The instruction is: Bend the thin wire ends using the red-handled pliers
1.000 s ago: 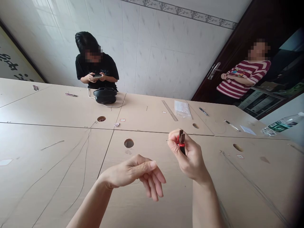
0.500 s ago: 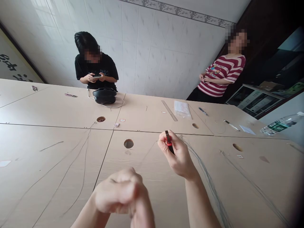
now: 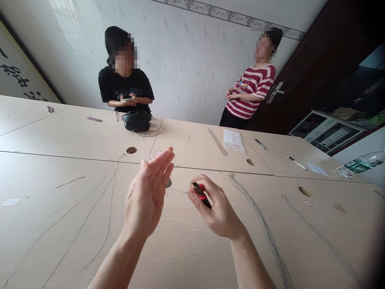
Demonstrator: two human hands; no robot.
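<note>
My left hand is raised over the table with its fingers stretched out, palm turned to the right. To its right, my right hand is closed around a small pair of pliers with red on the handles and dark jaws pointing up and left. A thin wire runs from the right fingertips toward the left hand, where its other end is hidden. Whether the left hand touches it, I cannot tell. Beside the right hand lies a bundle of thin grey wires.
More loose wires lie at left and right. Farther back are a black case, a steel ruler, a plastic packet, pens and a bottle. The tabletop has round holes. Two people stand across the table.
My left hand has gone from a bent, blurred pose low down to stretched fingers higher up and farther left. My right hand, still holding the pliers, has moved slightly left and down.
</note>
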